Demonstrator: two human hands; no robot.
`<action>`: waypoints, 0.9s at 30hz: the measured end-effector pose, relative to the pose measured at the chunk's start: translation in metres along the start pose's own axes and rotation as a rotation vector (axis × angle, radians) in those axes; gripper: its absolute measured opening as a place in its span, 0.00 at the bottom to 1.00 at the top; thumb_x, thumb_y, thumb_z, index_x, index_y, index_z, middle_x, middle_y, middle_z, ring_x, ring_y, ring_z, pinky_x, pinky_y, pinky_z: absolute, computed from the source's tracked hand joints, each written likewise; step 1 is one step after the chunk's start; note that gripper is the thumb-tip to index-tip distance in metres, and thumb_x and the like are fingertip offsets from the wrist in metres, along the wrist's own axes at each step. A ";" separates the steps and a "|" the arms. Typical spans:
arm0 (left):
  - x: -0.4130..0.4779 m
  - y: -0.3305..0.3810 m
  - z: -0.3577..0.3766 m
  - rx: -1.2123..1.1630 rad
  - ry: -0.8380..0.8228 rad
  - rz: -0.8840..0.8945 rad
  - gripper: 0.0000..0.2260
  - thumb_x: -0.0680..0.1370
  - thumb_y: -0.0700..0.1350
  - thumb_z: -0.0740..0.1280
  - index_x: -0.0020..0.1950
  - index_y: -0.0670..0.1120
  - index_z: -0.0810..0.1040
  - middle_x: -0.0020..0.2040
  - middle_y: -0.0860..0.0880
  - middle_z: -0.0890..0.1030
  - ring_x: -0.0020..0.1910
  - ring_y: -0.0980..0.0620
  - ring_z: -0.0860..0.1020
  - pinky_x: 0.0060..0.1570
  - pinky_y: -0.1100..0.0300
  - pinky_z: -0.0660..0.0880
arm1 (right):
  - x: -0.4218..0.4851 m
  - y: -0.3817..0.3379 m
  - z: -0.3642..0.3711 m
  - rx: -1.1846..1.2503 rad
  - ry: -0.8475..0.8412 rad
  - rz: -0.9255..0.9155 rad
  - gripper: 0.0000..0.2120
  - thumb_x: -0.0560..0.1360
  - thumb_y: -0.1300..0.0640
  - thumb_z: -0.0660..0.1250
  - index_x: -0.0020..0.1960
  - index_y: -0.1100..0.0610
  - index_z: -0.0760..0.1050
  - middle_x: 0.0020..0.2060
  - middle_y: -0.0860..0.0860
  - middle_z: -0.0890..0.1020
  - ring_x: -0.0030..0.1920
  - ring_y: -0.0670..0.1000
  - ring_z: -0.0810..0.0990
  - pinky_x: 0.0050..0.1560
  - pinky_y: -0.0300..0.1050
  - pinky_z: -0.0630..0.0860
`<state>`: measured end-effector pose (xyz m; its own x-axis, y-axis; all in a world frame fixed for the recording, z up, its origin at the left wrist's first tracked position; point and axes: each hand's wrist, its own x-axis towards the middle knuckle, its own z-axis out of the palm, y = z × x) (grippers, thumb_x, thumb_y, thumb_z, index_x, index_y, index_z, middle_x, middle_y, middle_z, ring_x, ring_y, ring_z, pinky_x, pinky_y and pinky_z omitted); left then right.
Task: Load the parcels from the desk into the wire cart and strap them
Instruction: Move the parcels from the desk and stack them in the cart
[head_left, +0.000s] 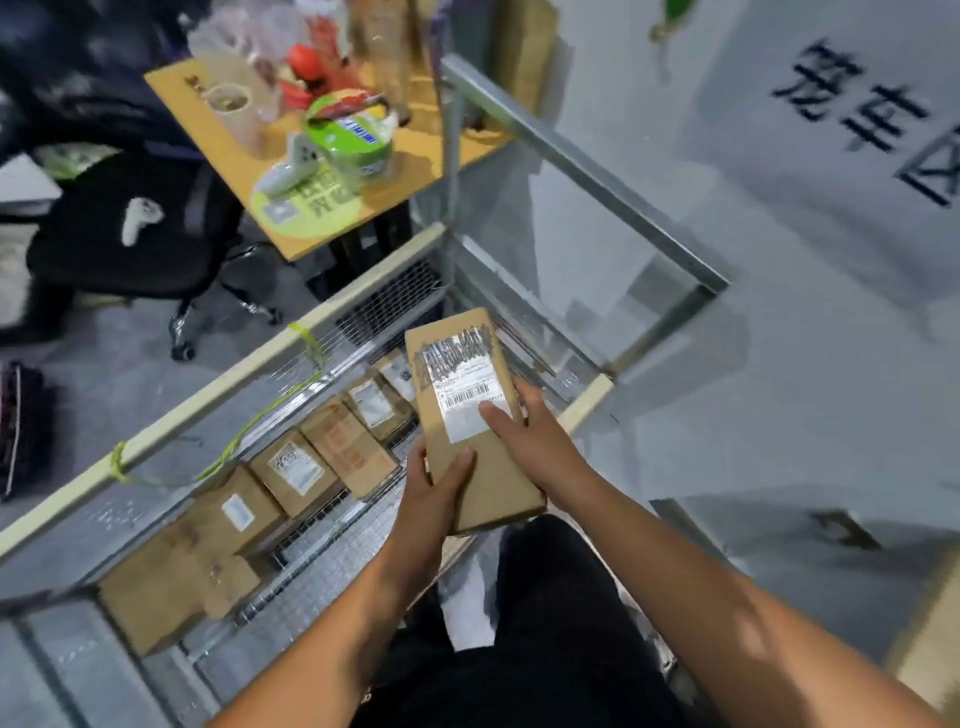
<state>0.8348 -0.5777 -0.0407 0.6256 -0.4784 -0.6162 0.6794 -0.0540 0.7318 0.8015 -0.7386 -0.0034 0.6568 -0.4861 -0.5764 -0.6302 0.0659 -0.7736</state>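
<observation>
— While both hands grip it, where do the fingers sit on the parcel (470, 415)?
— On the near left edge, the left hand (428, 486) curls its thumb (460, 465) over the top face, with the other fingers hidden beneath. Along the opposite edge, the right hand (537, 434) clasps the cardboard, its own thumb pressed flat on the white label (462, 387).
— Is the parcel set down?
— No. It is held in the air, tilted, its long end pointing away from the fingers, above the cart (332, 592).
— What lies below the hands?
— Wire mesh. Left of the left fingers, a row of boxes (311, 462) stands in the cart, side by side and touching, most with white labels facing up.
— And the strap?
— A green cord (119, 460) is knotted on the taped top rail (218, 387), left of the hands, and sags inside the cart above the boxes.
— Further out?
— Beyond the fingertips and leftward, the desk (322, 228) carries a green tape roll (348, 143), a cup (234, 111) and blurred clutter. A black chair (130, 244) stands left of it. Right of the hands, the grey floor (727, 415) shows dark painted characters.
</observation>
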 end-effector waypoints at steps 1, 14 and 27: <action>0.010 0.001 -0.004 -0.001 0.034 -0.017 0.34 0.74 0.62 0.76 0.75 0.57 0.67 0.64 0.51 0.83 0.57 0.50 0.85 0.50 0.49 0.84 | 0.016 -0.003 0.006 -0.035 -0.029 0.017 0.34 0.76 0.34 0.68 0.78 0.37 0.61 0.67 0.43 0.78 0.58 0.48 0.82 0.54 0.47 0.80; 0.270 -0.072 -0.071 0.452 0.399 -0.189 0.23 0.76 0.67 0.62 0.65 0.55 0.77 0.56 0.59 0.79 0.53 0.58 0.79 0.44 0.68 0.70 | 0.362 0.092 0.016 -0.357 -0.171 0.114 0.30 0.81 0.43 0.68 0.80 0.45 0.62 0.66 0.51 0.79 0.64 0.58 0.80 0.65 0.60 0.78; 0.584 -0.205 -0.138 1.403 0.363 0.067 0.38 0.78 0.72 0.56 0.82 0.65 0.39 0.84 0.53 0.40 0.83 0.42 0.39 0.80 0.37 0.46 | 0.642 0.274 0.110 -0.538 -0.185 0.132 0.38 0.79 0.33 0.64 0.83 0.46 0.58 0.78 0.56 0.70 0.73 0.62 0.72 0.74 0.57 0.69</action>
<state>1.1136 -0.7254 -0.5907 0.8460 -0.2817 -0.4528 -0.1486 -0.9400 0.3070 1.0957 -0.9363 -0.6145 0.5896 -0.3403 -0.7325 -0.8013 -0.3603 -0.4776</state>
